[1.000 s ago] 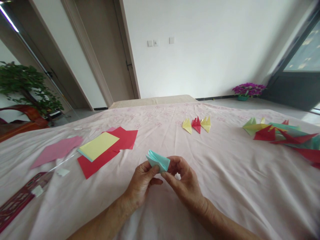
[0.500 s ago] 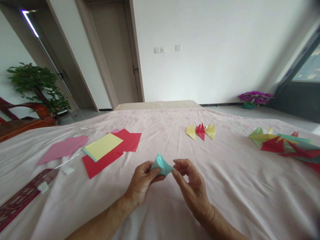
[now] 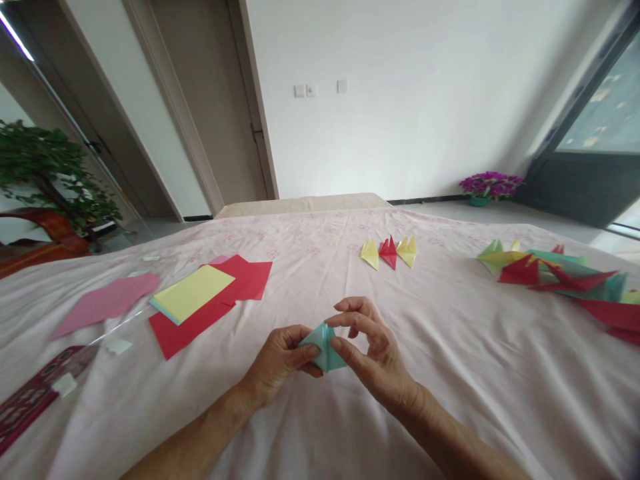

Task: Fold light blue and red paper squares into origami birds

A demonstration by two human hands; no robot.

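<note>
A small folded piece of teal origami paper [image 3: 338,357] is held between both hands above the tablecloth, a raised crease running down its middle. My left hand [image 3: 280,360] pinches its left side, thumb on top and fingers beneath. On the right, my right hand [image 3: 375,347] has its thumb on the near face and its index fingertip at the upper point of the paper; the other fingers are curled and lifted. Farther back stand three folded paper pieces: a yellow one [image 3: 370,254], a red one [image 3: 389,253] and another yellow one [image 3: 407,251].
Red sheets [image 3: 255,280] lie under a yellow sheet [image 3: 193,293] at left, beside pink paper [image 3: 107,303] and a dark red package [image 3: 35,390]. A pile of folded red, green and teal paper [image 3: 560,273] sits at right on the pink tablecloth [image 3: 310,433].
The teal paper has been turned in my hands, its point and crease now facing up. My right hand has moved from its right corner to the top. The view shifted slightly and came back.
</note>
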